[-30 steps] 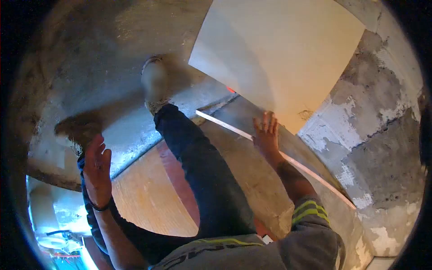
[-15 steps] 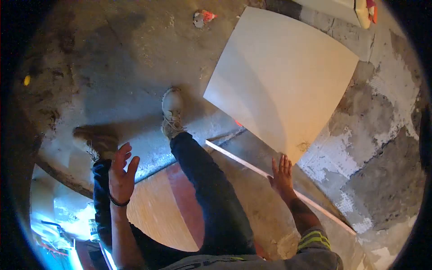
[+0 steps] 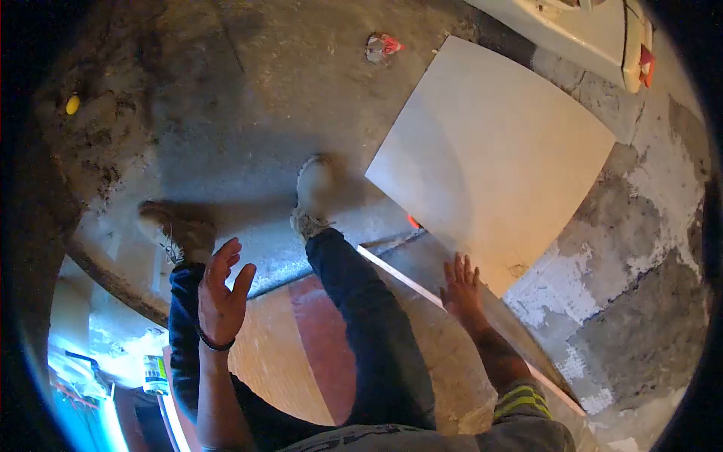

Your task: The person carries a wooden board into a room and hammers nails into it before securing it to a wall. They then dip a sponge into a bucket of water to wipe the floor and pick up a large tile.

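My left hand (image 3: 224, 295), with a dark band at the wrist, hangs over my left leg with thumb and fingers apart and nothing in it. Farther right, my right hand (image 3: 462, 288) has its fingers spread near the lower corner of a large pale panel (image 3: 497, 158); whether it touches the panel I cannot tell. Beneath that hand and forearm passes a long thin strip (image 3: 403, 277), running diagonally from near my knee to the lower right. The panel lies tilted in view, above the strip.
A wood-coloured board (image 3: 279, 354) with a red band lies under my legs. A white appliance (image 3: 580, 34) stands top right. On the floor are a crumpled bag (image 3: 384, 47) and a yellow object (image 3: 72, 104). A can (image 3: 155, 374) stands lower left near a bright light.
The view has shifted, so most things sit lower and farther right. My right hand has moved slightly left relative to the panel's lower corner. My left hand remains open.
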{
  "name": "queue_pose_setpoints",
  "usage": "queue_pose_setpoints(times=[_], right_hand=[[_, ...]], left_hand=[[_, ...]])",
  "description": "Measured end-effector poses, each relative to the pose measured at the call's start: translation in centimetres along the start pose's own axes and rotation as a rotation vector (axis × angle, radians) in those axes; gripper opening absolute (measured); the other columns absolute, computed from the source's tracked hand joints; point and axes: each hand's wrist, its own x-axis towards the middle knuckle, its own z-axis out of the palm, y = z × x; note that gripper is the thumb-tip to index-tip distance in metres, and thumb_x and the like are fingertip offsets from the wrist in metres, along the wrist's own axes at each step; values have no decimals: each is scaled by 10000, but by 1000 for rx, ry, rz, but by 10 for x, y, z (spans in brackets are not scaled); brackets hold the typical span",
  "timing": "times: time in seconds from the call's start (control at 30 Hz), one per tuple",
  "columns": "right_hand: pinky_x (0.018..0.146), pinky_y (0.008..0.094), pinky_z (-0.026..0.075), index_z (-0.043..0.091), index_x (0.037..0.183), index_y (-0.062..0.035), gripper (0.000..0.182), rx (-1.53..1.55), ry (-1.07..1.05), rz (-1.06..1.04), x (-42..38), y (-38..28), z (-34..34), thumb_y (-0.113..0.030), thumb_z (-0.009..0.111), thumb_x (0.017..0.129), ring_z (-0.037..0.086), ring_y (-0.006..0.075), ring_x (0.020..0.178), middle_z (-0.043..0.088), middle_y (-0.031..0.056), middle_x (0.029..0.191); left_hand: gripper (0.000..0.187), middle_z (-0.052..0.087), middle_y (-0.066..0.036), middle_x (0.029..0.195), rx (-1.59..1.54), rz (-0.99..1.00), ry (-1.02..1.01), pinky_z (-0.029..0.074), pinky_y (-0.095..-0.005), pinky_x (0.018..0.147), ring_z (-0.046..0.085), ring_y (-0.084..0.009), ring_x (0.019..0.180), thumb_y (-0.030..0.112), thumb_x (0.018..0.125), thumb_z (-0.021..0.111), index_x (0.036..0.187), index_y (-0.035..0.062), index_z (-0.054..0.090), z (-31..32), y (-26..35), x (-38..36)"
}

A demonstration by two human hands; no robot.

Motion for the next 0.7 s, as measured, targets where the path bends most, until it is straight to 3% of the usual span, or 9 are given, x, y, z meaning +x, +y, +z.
queue_pose_setpoints(times=[0.13,0.23,0.33,0.4,0.47,0.53,0.6,0.63,0.7], right_hand=[[1110,580,170,293,1442,-68,704,60,26,-65,66,-4,-6,-331,588,859,134,359,1428,179,146,1542],[1088,545,252,356,1404,-64,635,1,123,-38,130,-2,-32,-333,573,872,268,352,1382,342,147,1470],[996,540,359,424,1351,-64,577,324,196,36,136,-7,-42,-352,570,872,416,347,1282,505,142,1335],[1012,542,344,427,1353,-73,586,366,87,9,105,-10,-53,-362,579,866,390,347,1302,472,154,1364],[1028,543,329,431,1355,-82,594,429,4,3,59,-8,-58,-371,589,860,364,348,1322,439,166,1393],[999,476,378,457,1332,-97,608,313,322,164,18,12,-55,-340,660,813,419,383,1256,434,219,1368],[1006,474,374,450,1334,-95,619,349,433,288,-12,51,-68,-330,672,806,404,393,1265,398,231,1390],[1014,473,369,443,1337,-93,631,370,514,382,-27,69,-72,-321,683,800,390,402,1274,361,243,1412],[1060,549,294,377,1406,-110,683,464,581,546,-41,113,-98,-358,646,829,285,381,1359,294,217,1471]], left_hand=[[423,604,-162,1204,8,-9,13,481,-390,897,603,-290,1071,133,854,669,1241,27,537,-6,-3,2],[398,613,-150,1186,-3,-8,57,484,-363,887,605,-256,1059,112,863,661,1231,20,542,-8,-8,9],[356,625,-126,1148,-114,-58,75,489,-329,859,608,-204,1022,96,878,647,1211,18,551,-2,-28,10],[275,632,-100,1091,-109,104,142,494,-296,810,612,-152,954,99,895,631,1154,26,574,5,-32,10],[253,649,-108,1046,-75,59,169,492,-294,822,619,-150,950,100,884,640,1119,23,587,16,-72,1],[258,655,-111,1028,-33,121,185,491,-299,832,620,-151,952,106,881,642,1119,21,589,6,-74,-11],[268,657,-115,1032,-133,-35,192,483,-311,859,620,-188,980,124,880,642,1123,22,594,-15,-64,-31],[317,646,-95,1079,-359,56,145,476,-313,877,612,-208,992,145,884,634,1174,33,575,-24,-83,-32],[357,619,-47,1112,-367,100,129,480,-290,845,584,-170,995,213,916,598,1228,49,541,-66,-81,-46]])
